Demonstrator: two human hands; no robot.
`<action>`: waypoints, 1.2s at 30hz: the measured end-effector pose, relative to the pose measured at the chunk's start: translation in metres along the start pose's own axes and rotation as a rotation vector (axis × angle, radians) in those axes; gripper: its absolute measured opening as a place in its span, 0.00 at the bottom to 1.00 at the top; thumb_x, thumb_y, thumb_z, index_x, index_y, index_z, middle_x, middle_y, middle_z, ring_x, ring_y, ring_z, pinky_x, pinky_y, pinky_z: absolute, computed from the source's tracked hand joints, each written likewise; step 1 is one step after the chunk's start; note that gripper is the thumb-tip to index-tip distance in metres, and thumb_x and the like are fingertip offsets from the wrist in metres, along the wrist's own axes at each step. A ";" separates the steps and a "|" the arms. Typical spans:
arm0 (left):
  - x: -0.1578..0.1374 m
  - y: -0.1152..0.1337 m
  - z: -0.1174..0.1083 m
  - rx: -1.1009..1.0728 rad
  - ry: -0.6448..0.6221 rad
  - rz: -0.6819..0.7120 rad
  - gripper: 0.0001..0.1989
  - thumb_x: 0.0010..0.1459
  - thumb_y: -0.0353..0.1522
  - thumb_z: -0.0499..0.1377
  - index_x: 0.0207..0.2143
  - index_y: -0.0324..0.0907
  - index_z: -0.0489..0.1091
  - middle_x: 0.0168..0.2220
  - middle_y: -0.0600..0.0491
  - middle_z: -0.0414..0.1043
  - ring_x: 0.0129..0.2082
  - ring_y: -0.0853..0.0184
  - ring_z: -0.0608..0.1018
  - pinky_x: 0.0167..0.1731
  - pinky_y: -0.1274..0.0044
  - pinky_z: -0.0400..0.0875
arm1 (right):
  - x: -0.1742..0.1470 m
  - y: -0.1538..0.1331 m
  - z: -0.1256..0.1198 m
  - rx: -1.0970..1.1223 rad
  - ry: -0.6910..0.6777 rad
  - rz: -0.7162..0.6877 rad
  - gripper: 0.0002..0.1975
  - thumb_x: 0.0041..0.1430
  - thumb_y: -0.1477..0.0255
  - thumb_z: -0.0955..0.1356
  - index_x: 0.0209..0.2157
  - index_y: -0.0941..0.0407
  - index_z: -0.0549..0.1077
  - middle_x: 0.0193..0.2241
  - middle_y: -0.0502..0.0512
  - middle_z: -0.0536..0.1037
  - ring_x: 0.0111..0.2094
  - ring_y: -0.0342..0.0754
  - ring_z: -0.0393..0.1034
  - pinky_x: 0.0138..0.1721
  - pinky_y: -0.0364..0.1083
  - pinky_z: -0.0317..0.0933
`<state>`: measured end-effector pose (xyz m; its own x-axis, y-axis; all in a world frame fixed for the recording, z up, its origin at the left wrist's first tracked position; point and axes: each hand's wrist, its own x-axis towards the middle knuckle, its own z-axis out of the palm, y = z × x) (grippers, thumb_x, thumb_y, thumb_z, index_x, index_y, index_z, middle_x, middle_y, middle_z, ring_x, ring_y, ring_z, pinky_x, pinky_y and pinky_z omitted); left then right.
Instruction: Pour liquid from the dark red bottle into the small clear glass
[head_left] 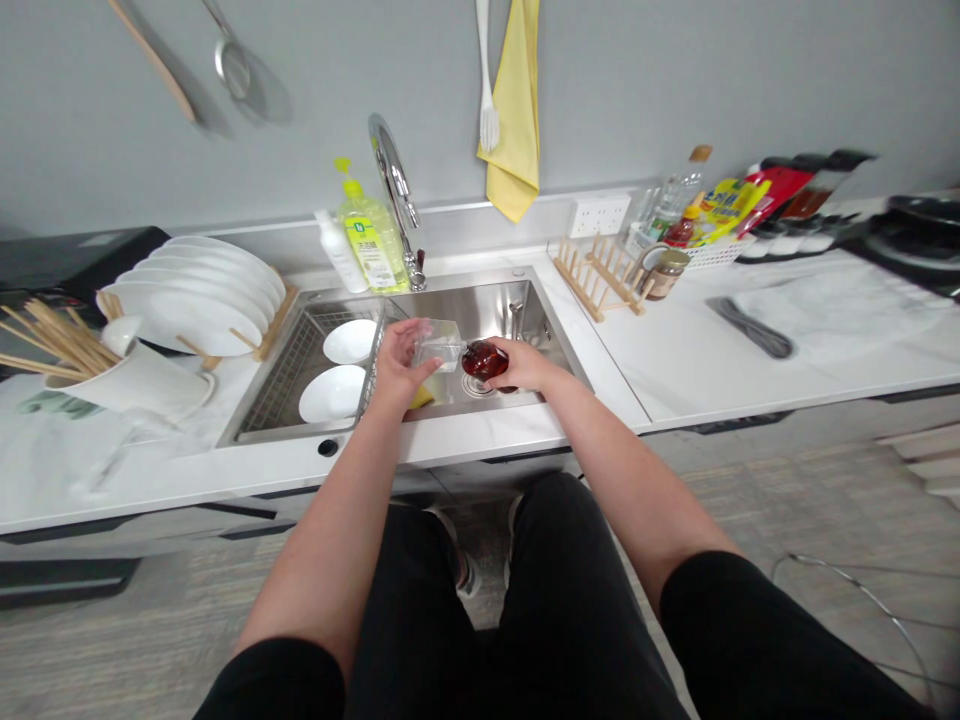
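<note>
Over the sink, my left hand (397, 358) is wrapped round a clear, see-through container (440, 345) tipped on its side. My right hand (521, 365) grips a rounded, glossy dark red vessel (484, 359), also lying sideways, with its narrow end pointing left at the container. The two ends meet or nearly meet; whether they touch I cannot tell. Below them is the steel sink (556, 345). A yellow cloth or sponge (421, 397) shows partly beneath my left wrist. Two white bowls (334, 396) sit in the wire basket (281, 360) left of my left hand.
Behind the sink stand the faucet (390, 175), a yellow-green soap bottle (371, 240) and a white bottle (341, 255). Racked white plates (180, 300) and a chopstick holder (135, 385) are at left. At right are a wooden rack (600, 275), a jar (666, 275) and a condiment basket (716, 253).
</note>
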<state>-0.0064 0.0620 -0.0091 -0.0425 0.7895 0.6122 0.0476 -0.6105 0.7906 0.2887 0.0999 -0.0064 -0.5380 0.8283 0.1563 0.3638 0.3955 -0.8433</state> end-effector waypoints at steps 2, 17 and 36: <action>0.000 -0.001 0.000 0.005 -0.004 0.004 0.44 0.48 0.45 0.84 0.62 0.48 0.68 0.64 0.41 0.77 0.64 0.50 0.82 0.68 0.57 0.76 | 0.000 -0.001 0.000 0.007 -0.001 0.006 0.42 0.43 0.67 0.86 0.62 0.49 0.80 0.51 0.53 0.88 0.50 0.59 0.84 0.56 0.56 0.77; 0.001 -0.004 -0.001 0.044 -0.019 0.028 0.45 0.49 0.48 0.83 0.63 0.47 0.69 0.65 0.41 0.78 0.63 0.51 0.83 0.66 0.60 0.77 | 0.000 0.000 0.001 0.005 -0.005 0.002 0.41 0.43 0.69 0.86 0.61 0.50 0.81 0.50 0.56 0.87 0.50 0.61 0.83 0.57 0.58 0.76; 0.003 -0.006 -0.002 0.057 -0.020 0.041 0.45 0.48 0.46 0.83 0.63 0.47 0.70 0.65 0.39 0.77 0.63 0.50 0.83 0.67 0.57 0.78 | 0.001 0.003 0.001 0.030 -0.037 0.013 0.43 0.44 0.67 0.86 0.63 0.49 0.79 0.52 0.55 0.87 0.50 0.60 0.84 0.53 0.56 0.79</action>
<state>-0.0092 0.0675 -0.0121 -0.0189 0.7651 0.6436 0.1054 -0.6386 0.7623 0.2883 0.1008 -0.0092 -0.5615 0.8177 0.1265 0.3485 0.3723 -0.8602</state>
